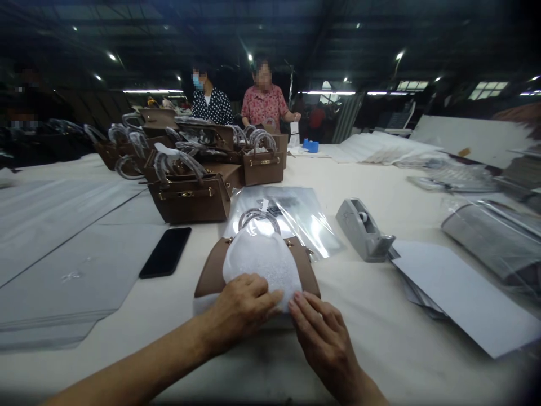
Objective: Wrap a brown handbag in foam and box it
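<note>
A brown handbag (211,270) lies flat on the table in front of me, its wrapped handle pointing away. A white foam sheet (262,262) covers its middle. My left hand (239,310) rests on the sheet's near edge with fingers curled, pressing it against the bag. My right hand (323,332) lies flat beside it, fingers stretched out and touching the sheet's lower right corner. Beyond the bag lies a clear plastic bag (296,217).
A black phone (165,252) lies left of the bag. A grey tape dispenser (363,228) stands to the right, with white paper sheets (460,299) nearer. Several brown handbags (190,197) stand at the back left. Two people (236,98) stand at the far end.
</note>
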`<move>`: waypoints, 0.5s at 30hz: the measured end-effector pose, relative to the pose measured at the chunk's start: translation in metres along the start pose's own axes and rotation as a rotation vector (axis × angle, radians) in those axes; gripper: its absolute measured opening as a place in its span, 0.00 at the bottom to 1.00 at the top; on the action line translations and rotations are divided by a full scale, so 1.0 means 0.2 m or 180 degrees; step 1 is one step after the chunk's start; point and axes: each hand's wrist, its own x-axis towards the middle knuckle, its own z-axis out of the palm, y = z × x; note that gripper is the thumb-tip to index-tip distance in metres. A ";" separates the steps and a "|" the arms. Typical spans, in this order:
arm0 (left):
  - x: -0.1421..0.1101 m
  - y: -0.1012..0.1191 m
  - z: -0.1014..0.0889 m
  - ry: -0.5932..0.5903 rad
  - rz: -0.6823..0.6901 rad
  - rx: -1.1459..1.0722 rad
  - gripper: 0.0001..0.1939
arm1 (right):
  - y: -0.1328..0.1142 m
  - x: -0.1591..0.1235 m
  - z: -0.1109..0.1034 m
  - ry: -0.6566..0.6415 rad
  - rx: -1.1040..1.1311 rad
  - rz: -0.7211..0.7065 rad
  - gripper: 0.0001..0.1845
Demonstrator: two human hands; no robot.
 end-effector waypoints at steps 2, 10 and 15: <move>-0.04 0.02 0.00 0.0243 -0.0253 -0.0050 0.09 | 0.01 -0.01 0.01 0.0033 -0.0003 -0.0015 0.25; -0.13 0.03 0.04 0.0427 0.0214 0.0371 0.18 | 0.07 0.05 -0.06 0.0207 0.0697 0.0275 0.20; -0.14 0.00 0.10 0.0561 0.0256 0.0408 0.22 | 0.66 0.17 -0.37 0.0704 0.0081 0.2752 0.14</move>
